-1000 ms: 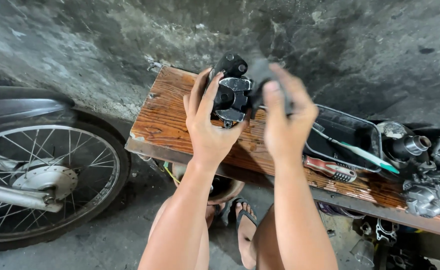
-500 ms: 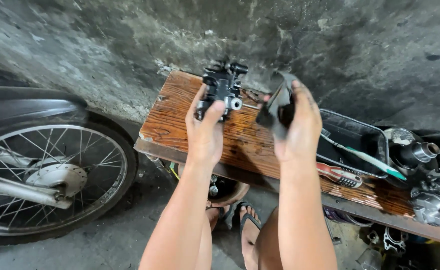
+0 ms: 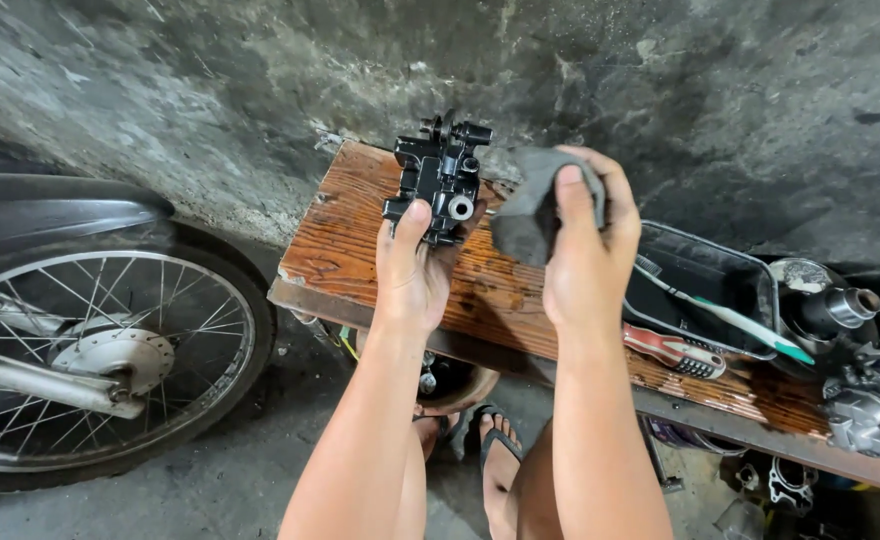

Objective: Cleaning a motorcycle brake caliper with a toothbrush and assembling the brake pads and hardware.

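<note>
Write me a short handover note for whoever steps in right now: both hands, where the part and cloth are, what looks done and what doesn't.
Left hand: fingers closed on the black metal part, held up over the wooden bench.
Right hand: fingers pinching a grey cloth, held just right of the part, apart from it.
On the bench: black tray with a green-tipped toothbrush; a red-handled brush beside the tray; engine parts at the far right.
Done: part and cloth are in hand.
Left: cloth is not on the part; how clean the part is cannot be told.
</note>
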